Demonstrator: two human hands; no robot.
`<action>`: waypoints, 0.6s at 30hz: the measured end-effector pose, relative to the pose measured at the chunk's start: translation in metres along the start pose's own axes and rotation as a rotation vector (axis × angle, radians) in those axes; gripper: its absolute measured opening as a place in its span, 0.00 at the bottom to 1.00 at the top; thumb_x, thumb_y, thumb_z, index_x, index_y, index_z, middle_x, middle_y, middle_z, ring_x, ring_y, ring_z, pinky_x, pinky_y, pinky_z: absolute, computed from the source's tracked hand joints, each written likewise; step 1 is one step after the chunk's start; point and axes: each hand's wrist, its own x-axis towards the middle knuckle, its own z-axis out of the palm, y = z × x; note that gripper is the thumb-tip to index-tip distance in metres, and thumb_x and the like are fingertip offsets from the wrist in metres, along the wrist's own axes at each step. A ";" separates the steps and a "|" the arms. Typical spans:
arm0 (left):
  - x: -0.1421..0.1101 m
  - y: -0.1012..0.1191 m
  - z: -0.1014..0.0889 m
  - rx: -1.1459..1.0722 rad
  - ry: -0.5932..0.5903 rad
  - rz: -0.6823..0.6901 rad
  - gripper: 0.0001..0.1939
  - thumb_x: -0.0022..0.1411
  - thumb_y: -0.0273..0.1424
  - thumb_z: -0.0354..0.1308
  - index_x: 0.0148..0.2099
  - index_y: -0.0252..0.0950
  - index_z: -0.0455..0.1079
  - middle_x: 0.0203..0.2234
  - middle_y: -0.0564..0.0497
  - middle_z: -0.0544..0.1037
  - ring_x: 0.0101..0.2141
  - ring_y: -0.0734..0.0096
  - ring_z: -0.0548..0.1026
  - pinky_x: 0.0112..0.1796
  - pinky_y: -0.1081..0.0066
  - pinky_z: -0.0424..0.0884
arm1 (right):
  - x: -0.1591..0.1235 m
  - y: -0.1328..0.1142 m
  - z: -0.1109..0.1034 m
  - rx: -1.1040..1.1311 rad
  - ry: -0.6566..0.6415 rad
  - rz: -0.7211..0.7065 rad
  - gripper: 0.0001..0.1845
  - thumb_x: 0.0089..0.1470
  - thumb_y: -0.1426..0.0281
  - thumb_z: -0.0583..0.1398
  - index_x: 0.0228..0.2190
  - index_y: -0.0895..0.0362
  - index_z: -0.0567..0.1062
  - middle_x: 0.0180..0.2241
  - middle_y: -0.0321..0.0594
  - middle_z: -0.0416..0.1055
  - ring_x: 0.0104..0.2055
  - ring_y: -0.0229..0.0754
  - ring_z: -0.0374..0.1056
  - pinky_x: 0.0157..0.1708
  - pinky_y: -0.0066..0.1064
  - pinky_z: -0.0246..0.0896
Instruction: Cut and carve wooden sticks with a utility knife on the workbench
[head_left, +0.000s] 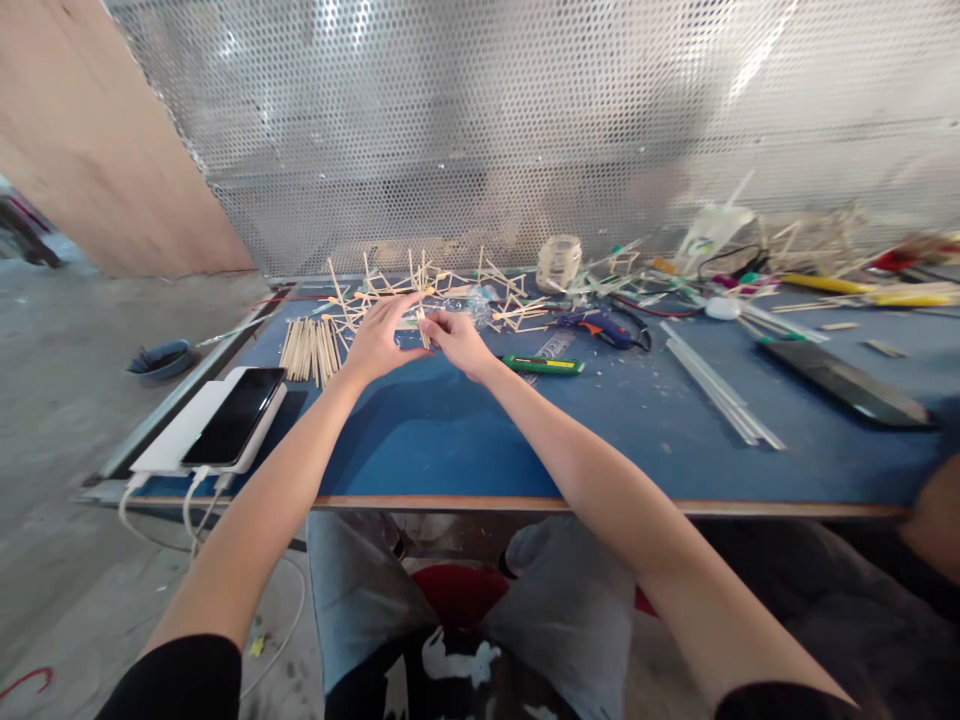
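My left hand (381, 335) and my right hand (461, 342) meet above the blue table top (420, 430), fingers pinched together on a short wooden stick (423, 328) held upright between them. Just behind the hands lie glued stick frames (420, 285). A bundle of loose wooden sticks (309, 348) lies to the left of my left hand. A green utility knife (543, 365) rests close to my right wrist.
A phone on a white power bank (225, 420) sits at the left table edge, cables hanging. A blue glue gun (604, 325), a glass jar (559, 262), clear glue sticks (720, 385), a dark tablet (844, 380) and clutter fill the right. A perforated metal screen (525, 120) backs the table.
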 end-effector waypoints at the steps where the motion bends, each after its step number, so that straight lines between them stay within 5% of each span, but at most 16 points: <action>1: 0.000 0.000 0.001 0.002 0.001 0.007 0.43 0.55 0.48 0.69 0.68 0.44 0.59 0.60 0.45 0.72 0.60 0.55 0.68 0.62 0.54 0.63 | 0.000 0.000 0.001 0.002 0.009 -0.002 0.24 0.56 0.47 0.60 0.30 0.56 0.71 0.22 0.31 0.61 0.25 0.34 0.54 0.26 0.30 0.51; 18: -0.003 -0.004 0.003 0.013 0.043 0.026 0.40 0.58 0.42 0.69 0.68 0.45 0.58 0.57 0.47 0.76 0.58 0.60 0.73 0.60 0.56 0.69 | -0.001 -0.002 0.000 0.028 0.056 0.022 0.26 0.53 0.45 0.61 0.33 0.58 0.76 0.22 0.32 0.63 0.26 0.34 0.54 0.26 0.29 0.51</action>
